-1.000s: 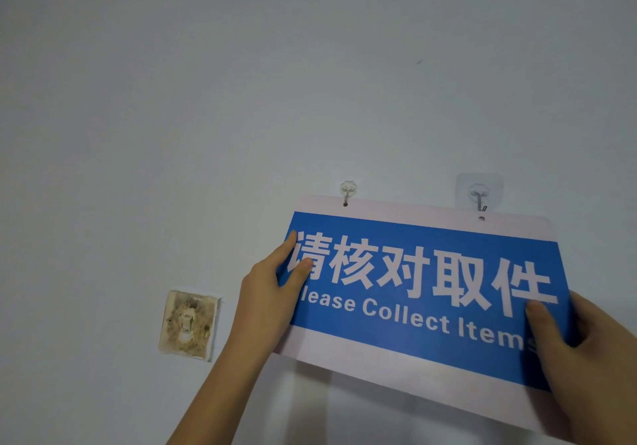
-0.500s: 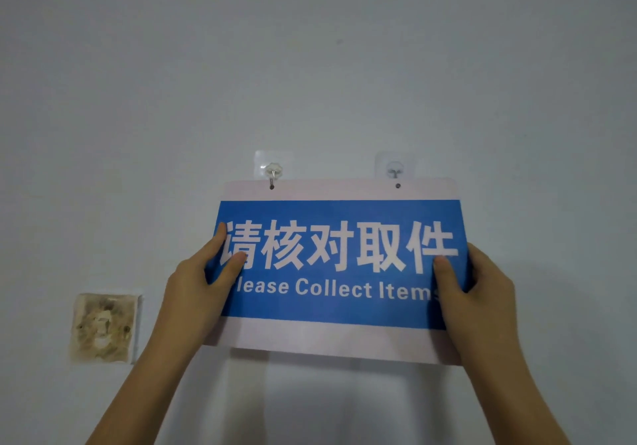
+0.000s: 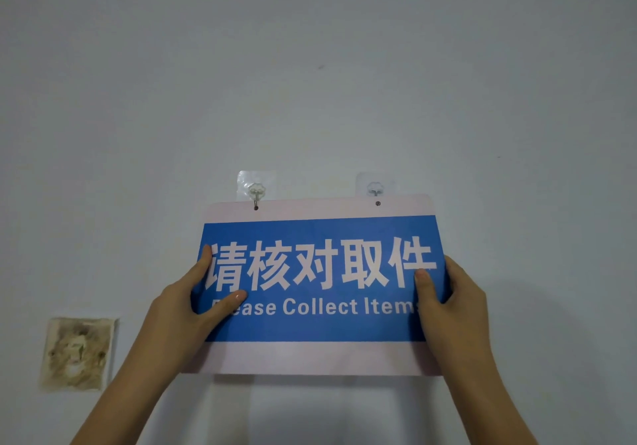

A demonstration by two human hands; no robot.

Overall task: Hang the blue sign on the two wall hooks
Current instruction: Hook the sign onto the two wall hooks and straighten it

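Note:
The blue sign (image 3: pixel 320 327) with white borders and white lettering is held flat against the wall, nearly level. My left hand (image 3: pixel 179 310) grips its left edge, thumb on the front. My right hand (image 3: pixel 451 303) grips its right edge the same way. The left wall hook (image 3: pixel 256 192) on a clear adhesive pad has its metal tip through the sign's left hole. The right wall hook (image 3: pixel 375 189) sits just above the sign's right hole; whether its tip passes through that hole I cannot tell.
The wall (image 3: pixel 310 65) is plain pale grey. A stained, dirty square patch (image 3: pixel 77 353) sits on the wall to the lower left of the sign, beside my left forearm.
The sign went from tilted down on the right to nearly level, its right hole now just below the right hook. Both hands keep their grip. The view shifted so the sign sits centred.

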